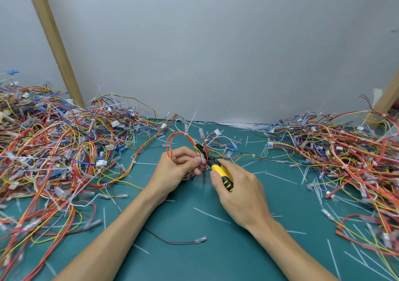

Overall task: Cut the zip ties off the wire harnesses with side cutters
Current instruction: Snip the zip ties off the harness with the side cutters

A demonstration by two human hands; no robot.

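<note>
My left hand (176, 168) grips a small harness of red and yellow wires (172, 139) that loops up above my fingers over the green mat. A white zip tie (187, 129) sticks up from the top of that loop. My right hand (235, 191) holds yellow-and-black side cutters (222, 174) by the handles. Their dark jaws (200, 149) point up-left into the wires right beside my left thumb. Whether the jaws touch a tie is hidden among the wires.
A big tangle of wire harnesses (54, 147) covers the left of the green mat (194, 248), another pile (345, 151) fills the right. Cut white zip tie pieces (211, 215) and a loose black wire (172, 240) lie between my arms. Wooden posts (54, 43) lean against the grey wall.
</note>
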